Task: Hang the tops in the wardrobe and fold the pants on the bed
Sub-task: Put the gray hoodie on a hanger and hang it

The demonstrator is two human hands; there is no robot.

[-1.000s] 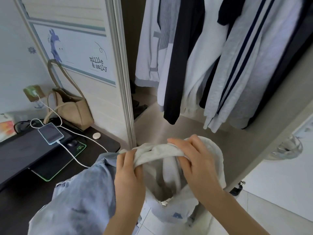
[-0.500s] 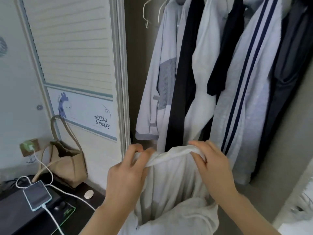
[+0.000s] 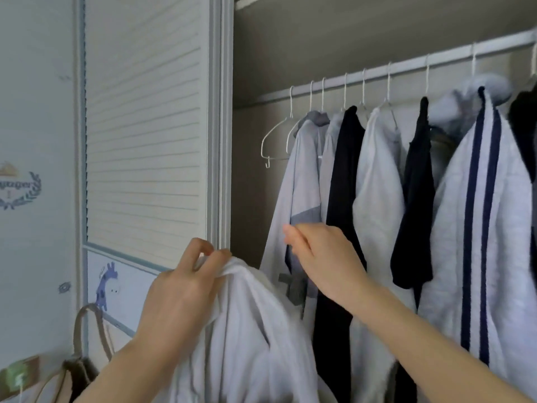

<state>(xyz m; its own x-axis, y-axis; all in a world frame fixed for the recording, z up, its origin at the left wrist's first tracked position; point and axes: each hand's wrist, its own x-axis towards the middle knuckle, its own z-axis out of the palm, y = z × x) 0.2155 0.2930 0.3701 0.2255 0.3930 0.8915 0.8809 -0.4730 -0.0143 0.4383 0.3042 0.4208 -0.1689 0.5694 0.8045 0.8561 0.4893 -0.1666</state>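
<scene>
My left hand (image 3: 186, 289) grips the white top (image 3: 247, 338) at its uppermost bunched edge, thumb and fingers curled around the cloth; the rest of the garment hangs straight down below that hand and runs out of the bottom of view. My right hand (image 3: 322, 254) is raised to the right of the left hand and slightly higher, apart from the white top, holding nothing; its fingers are loosely bent and point left toward the wardrobe opening, slightly blurred. Directly behind the right hand hangs a pale grey shirt (image 3: 302, 175), and I cannot tell whether the fingertips touch it. Above and beyond both hands runs the wardrobe rail (image 3: 406, 68), carrying white wire hangers. The leftmost, an empty hanger (image 3: 273, 141), hangs above the right hand, just left of the pale grey shirt, with nothing on it. To the right of the right hand, in order along the rail: a black garment (image 3: 343, 170), a white shirt (image 3: 377, 184), a second dark garment (image 3: 418, 199), then a grey jacket with two navy stripes (image 3: 479, 213). To the left of the left hand stands the slatted wardrobe door (image 3: 145, 126), its lower panel printed with a blue giraffe (image 3: 106, 283). Below and left of the left hand, a tan bag (image 3: 78, 359) shows its strap.
</scene>
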